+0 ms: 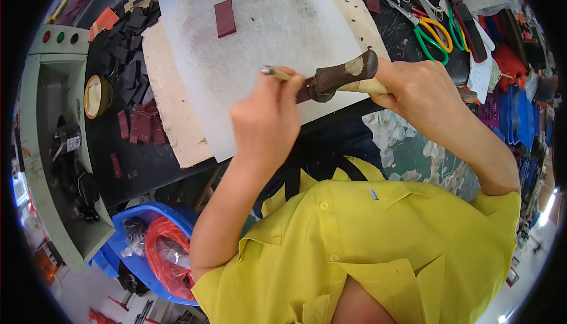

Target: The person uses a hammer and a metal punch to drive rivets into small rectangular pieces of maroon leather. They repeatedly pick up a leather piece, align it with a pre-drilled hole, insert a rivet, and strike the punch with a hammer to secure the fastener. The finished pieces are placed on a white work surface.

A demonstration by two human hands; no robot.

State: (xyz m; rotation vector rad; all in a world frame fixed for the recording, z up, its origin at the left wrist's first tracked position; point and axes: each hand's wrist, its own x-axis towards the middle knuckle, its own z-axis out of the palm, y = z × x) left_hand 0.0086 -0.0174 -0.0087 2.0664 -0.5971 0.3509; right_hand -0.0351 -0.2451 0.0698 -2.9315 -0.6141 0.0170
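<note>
- The left hand (264, 120) has its thumb and finger pressed together. They pinch a thin stick (277, 73) with a shiny tip, up in front of the yellow shirt (307, 229).
- A dark red strip (303, 94) shows between the left hand and the hammer (345, 77). I cannot tell if the fingers hold it too.
- The right hand (416, 85) is curled around the pale handle of the hammer. The brown hammer head points toward the left hand.
- Behind the hands is a big white sheet (277, 35) on a tan board (171, 97). Flat red pieces (225, 18) lie near its far end.
- Left of the board are a heap of black bits (127, 58), a pile of more red bits (142, 124) and a round bowl (97, 97).
- Scissors with green handles (434, 45) lie on the right.
- A blue tub (133, 210) holds a red bag (160, 250).
</note>
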